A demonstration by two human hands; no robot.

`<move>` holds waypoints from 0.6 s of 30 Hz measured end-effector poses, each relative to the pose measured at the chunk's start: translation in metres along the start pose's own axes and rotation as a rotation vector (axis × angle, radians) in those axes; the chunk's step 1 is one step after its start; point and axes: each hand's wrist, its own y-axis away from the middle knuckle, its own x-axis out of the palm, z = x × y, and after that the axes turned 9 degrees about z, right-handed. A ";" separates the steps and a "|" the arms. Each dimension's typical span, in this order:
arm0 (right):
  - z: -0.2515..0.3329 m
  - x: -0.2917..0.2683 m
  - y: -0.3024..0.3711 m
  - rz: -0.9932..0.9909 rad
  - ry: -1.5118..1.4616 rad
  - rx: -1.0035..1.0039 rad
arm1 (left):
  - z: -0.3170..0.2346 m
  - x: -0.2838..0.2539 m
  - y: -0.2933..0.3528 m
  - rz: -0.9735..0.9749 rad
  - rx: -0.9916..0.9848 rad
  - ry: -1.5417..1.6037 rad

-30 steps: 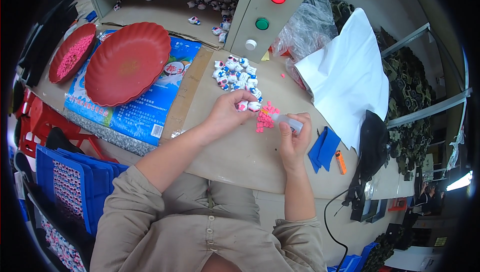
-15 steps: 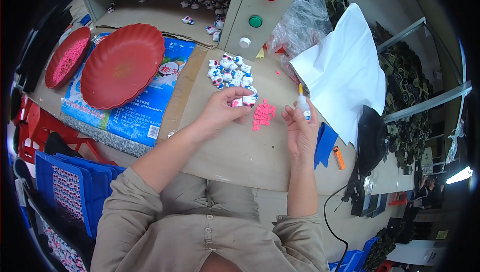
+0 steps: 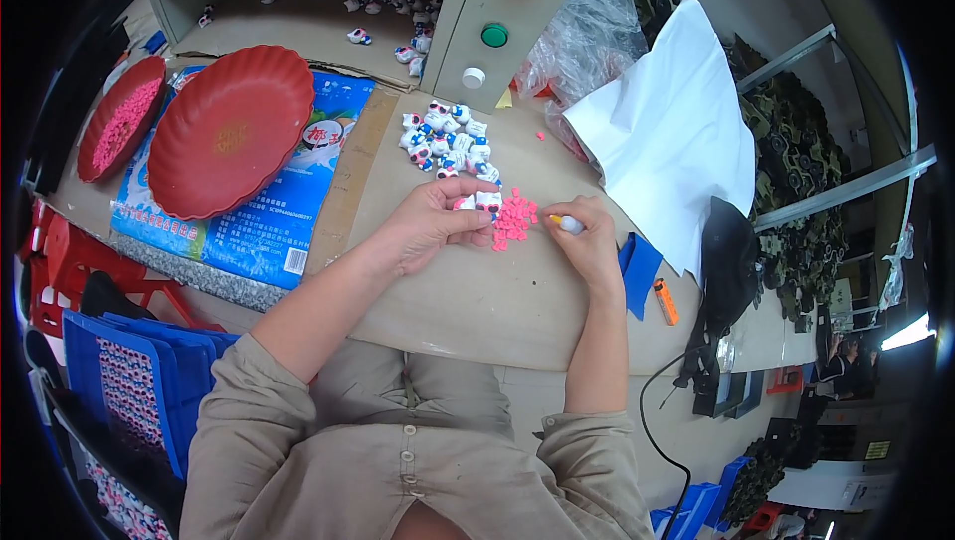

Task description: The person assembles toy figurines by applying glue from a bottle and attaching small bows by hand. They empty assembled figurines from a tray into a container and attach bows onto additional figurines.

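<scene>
Between the thumb and fingers of my left hand (image 3: 433, 224) are small white figurines (image 3: 487, 202) with pink and blue details; my fingers partly cover them. My right hand (image 3: 589, 238) is closed round a small white squeeze bottle (image 3: 570, 225), whose yellow tip points left toward a heap of little pink pieces (image 3: 515, 214). That heap lies on the table right beside my left fingertips. Just beyond my left hand sits a pile of similar figurines (image 3: 453, 139), white with blue and pink parts.
At left stand a large red scalloped bowl (image 3: 231, 132) and a smaller red bowl (image 3: 95, 142) of pink pieces. A grey machine (image 3: 476, 33) with buttons is at the back. White sheet (image 3: 676, 132), blue cloth (image 3: 639, 273) and orange lighter (image 3: 666, 301) lie right.
My right hand has turned the bottle from upright to pointing left, bringing its tip near the pink pieces. My left hand still holds the figurines. The whole view has shifted slightly.
</scene>
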 end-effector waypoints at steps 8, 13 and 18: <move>0.001 0.009 -0.007 0.121 -0.040 0.006 | 0.000 -0.002 0.000 0.038 -0.012 -0.047; 0.003 0.012 -0.008 0.144 -0.039 0.000 | -0.001 0.002 -0.001 0.036 -0.016 -0.072; 0.012 0.011 -0.005 0.039 -0.423 0.132 | 0.002 0.001 -0.001 0.039 -0.010 -0.059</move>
